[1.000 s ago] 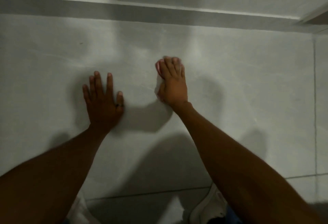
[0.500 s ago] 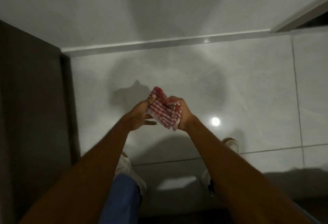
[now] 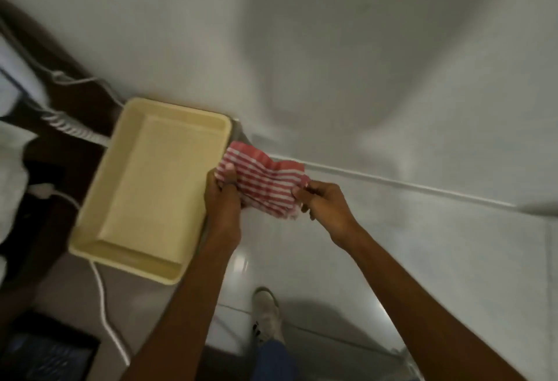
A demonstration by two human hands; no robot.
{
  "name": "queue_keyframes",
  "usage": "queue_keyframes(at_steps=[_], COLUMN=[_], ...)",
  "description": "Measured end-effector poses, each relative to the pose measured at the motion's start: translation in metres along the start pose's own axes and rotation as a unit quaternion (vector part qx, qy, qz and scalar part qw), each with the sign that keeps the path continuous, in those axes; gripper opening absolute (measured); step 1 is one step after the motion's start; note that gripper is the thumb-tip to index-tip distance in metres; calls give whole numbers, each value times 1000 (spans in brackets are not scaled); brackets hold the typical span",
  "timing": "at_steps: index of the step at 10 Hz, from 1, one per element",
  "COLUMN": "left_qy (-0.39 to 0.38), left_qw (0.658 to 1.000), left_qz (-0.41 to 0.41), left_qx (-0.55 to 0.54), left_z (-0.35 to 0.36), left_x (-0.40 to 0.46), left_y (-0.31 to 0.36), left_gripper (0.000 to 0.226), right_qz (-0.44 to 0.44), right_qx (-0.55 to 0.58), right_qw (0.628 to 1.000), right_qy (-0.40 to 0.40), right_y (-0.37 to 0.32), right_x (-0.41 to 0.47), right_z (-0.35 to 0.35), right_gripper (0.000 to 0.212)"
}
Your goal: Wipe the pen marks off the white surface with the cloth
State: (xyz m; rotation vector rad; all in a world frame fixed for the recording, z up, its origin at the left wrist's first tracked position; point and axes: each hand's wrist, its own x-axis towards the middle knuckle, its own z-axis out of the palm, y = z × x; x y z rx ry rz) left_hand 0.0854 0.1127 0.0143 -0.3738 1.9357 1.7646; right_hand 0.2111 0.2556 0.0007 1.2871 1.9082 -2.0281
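A red-and-white striped cloth (image 3: 262,183) is stretched between both hands in mid-air, just right of a cream tray. My left hand (image 3: 222,196) pinches the cloth's left end. Its right end is gripped by my right hand (image 3: 324,204). Behind and below the hands lies the white surface (image 3: 392,78), a pale wall meeting a tiled floor. I see no pen marks on it in this blurred view.
An empty cream tray (image 3: 99,208) sits on a dark table at the left, with white cables (image 3: 102,299) around it. A dark screen (image 3: 45,353) lies at the bottom left. A white shoe (image 3: 267,314) stands on the glossy tiled floor.
The view swung left, bringing the tray and table into sight. The hands went from pressing flat on the white surface to holding the cloth bunched, and now they spread it apart.
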Motion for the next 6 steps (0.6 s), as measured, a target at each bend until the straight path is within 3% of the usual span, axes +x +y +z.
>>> queue_keyframes(at_steps=[1, 2, 3, 4, 5, 6], left_qy=[41, 24, 9, -2, -30, -66], left_qw=[999, 997, 993, 970, 925, 866], left_qz=[-6, -15, -32, -65, 23, 217], left_qx=[12, 65, 112, 233, 379, 446], left_z=[-50, -84, -98, -107, -105, -91], left_x=[63, 130, 181, 196, 159, 77], left_y=[41, 54, 54, 48, 60, 95], left_gripper=[15, 34, 44, 36, 53, 70], right_qz=[-31, -29, -37, -30, -60, -189], right_qx=[-57, -83, -144, -201, -252, -364], right_qw=[997, 994, 986, 975, 959, 897], right_qy=[36, 63, 73, 91, 115, 165], right_y=[-54, -87, -98, -101, -113, -133], right_x=[47, 95, 126, 130, 85, 8], right_z=[85, 151, 189, 197, 176, 127], right_gripper=[22, 25, 17, 7, 13, 40])
